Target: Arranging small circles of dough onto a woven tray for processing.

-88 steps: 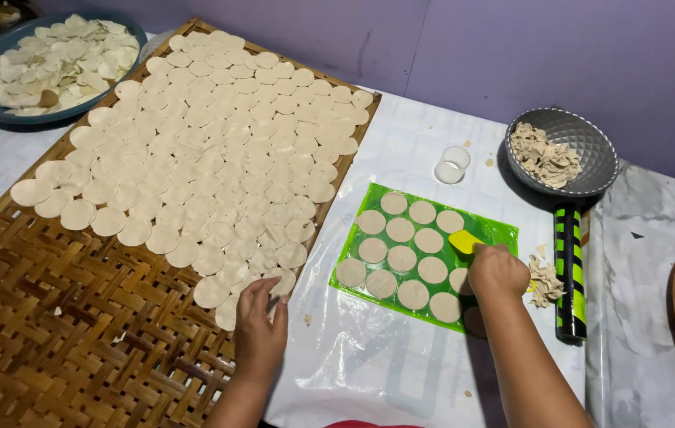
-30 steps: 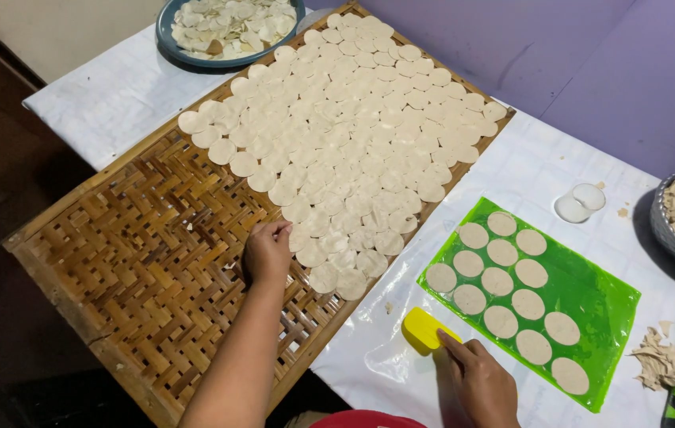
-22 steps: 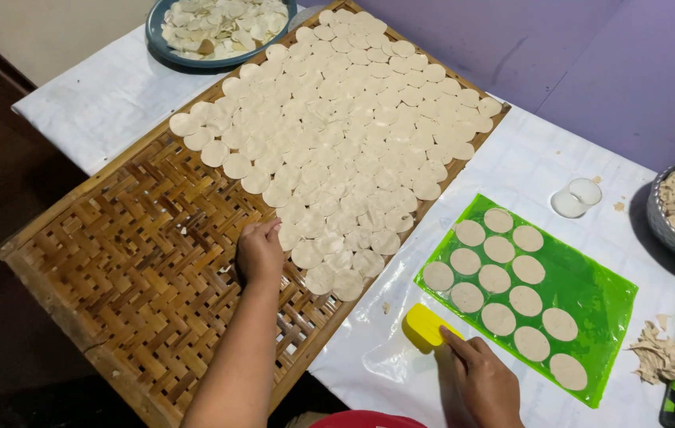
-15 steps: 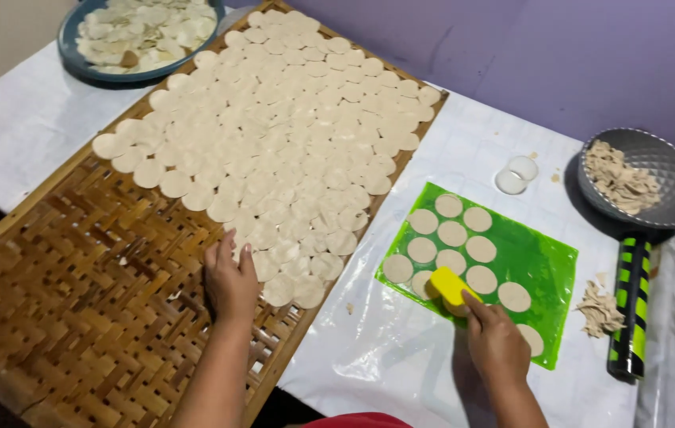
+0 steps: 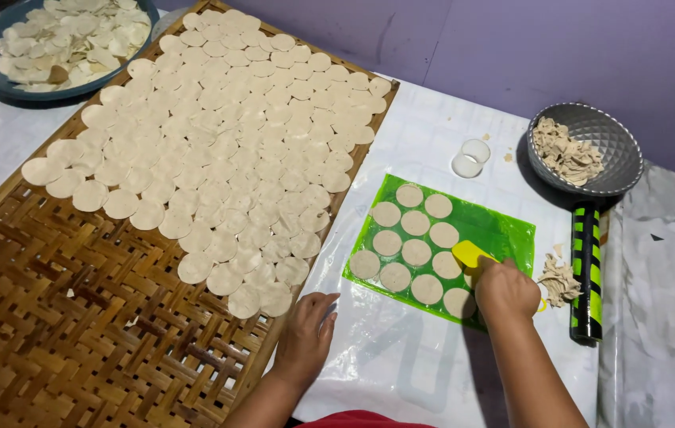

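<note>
White plastic sheeting covers the bench [image 5: 432,135]. On it lies one glossy green mat [image 5: 496,226] bearing ten flat, pale dough rounds [image 5: 416,223]. The right hand [image 5: 505,290] has its fingers closed around a yellow scraper [image 5: 470,254] at the mat's near edge. The left hand [image 5: 305,333] rests flat, fingers loosely spread, beside one woven bamboo tray [image 5: 60,333] crowded with matching rounds.

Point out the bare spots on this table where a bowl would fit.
Free: the white cloth between the left hand and right hand, below the green mat; also the near-left of the woven tray. Crowded: the tray's far half with dough rounds, and the mat itself.
</note>
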